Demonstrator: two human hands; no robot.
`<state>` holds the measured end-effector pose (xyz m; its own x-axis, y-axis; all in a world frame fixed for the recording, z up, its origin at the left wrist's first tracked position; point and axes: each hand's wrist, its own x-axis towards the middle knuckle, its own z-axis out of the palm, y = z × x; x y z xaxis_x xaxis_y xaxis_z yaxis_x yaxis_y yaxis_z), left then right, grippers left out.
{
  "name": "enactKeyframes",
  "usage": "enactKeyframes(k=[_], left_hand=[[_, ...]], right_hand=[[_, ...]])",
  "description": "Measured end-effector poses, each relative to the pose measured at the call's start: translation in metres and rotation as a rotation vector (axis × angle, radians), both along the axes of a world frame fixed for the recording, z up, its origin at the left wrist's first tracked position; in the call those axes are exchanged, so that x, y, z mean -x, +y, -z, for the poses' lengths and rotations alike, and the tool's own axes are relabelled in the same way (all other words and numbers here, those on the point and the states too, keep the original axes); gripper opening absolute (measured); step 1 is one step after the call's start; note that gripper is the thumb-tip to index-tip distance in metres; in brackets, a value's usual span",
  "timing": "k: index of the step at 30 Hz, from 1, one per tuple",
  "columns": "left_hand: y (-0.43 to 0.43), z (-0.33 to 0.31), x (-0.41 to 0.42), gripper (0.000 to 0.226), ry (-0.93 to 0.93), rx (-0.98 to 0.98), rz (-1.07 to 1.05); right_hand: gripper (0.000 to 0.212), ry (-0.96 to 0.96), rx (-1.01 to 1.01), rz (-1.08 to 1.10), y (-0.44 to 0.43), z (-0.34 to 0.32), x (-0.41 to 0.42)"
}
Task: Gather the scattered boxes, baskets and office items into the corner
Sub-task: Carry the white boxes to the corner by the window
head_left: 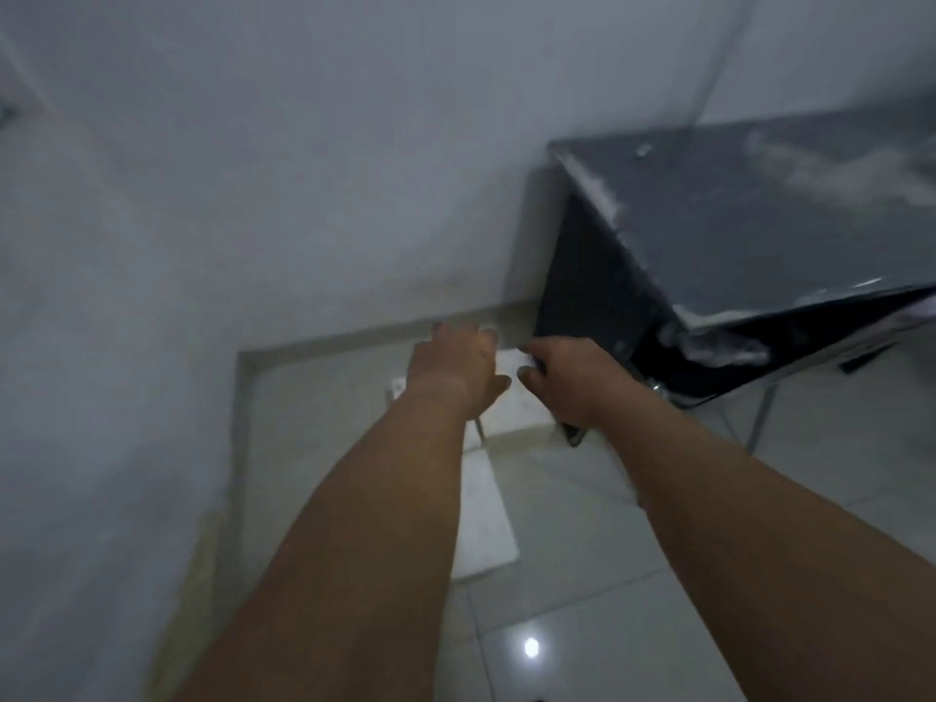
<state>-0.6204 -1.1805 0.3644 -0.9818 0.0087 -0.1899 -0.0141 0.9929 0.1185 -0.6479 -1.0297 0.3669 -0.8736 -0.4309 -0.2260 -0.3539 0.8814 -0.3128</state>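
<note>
A white box (521,405) is lying on the floor just left of the bench (759,235), under both hands. The left hand (456,367) is curling over its far edge, nearer; the right hand (570,380) is gripping a dark flat item (573,434).

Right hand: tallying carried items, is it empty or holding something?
Holding. The right hand has its fingers curled round a dark flat object, whose end juts out below the wrist. Too blurred to identify.

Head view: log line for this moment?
left hand: on white box | right hand: grips dark item | where: corner by table
</note>
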Motion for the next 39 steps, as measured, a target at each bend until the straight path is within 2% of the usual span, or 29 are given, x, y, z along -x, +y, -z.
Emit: enactKeyframes(k=[3,7,12,15,18,23,27,31,35,39], left_hand=[[0.027,-0.081,0.008,0.061,0.098,0.014,0.058],[0.084,-0.137,0.002,0.052,0.240,-0.031,0.158],[0.181,-0.150,-0.019,0.024,0.454,-0.294,0.382],[0.255,-0.145,-0.037,0.027,0.530,-0.461,0.511],[0.335,-0.129,-0.064,0.022,0.570,-0.605,0.619],[0.484,-0.069,-0.149,0.011,0.342,-0.666,0.836],[0.591,-0.024,-0.231,0.032,0.095,-0.681,1.085],[0.670,0.006,-0.299,0.032,-0.177,-0.705,1.300],[0.732,0.032,-0.321,0.036,-0.328,-0.599,1.463],[0.814,0.049,-0.317,0.026,-0.356,-0.582,1.562]], right_hand=[[0.045,0.115,0.017,0.066,0.031,-0.081,-0.007],[0.038,0.226,0.039,0.159,0.079,-0.133,-0.028],[0.034,0.403,0.111,0.344,0.160,-0.155,-0.080],[0.036,0.501,0.151,0.513,0.229,-0.156,-0.118],[0.038,0.582,0.213,0.662,0.310,-0.147,-0.165],[0.024,0.523,0.161,0.919,0.458,-0.107,-0.281],[0.026,0.371,0.133,1.079,0.547,-0.064,-0.387],[0.034,0.152,0.204,1.228,0.606,-0.016,-0.485],[0.039,0.079,0.329,1.362,0.652,0.019,-0.538],[0.032,0.113,0.367,1.493,0.711,0.042,-0.550]])
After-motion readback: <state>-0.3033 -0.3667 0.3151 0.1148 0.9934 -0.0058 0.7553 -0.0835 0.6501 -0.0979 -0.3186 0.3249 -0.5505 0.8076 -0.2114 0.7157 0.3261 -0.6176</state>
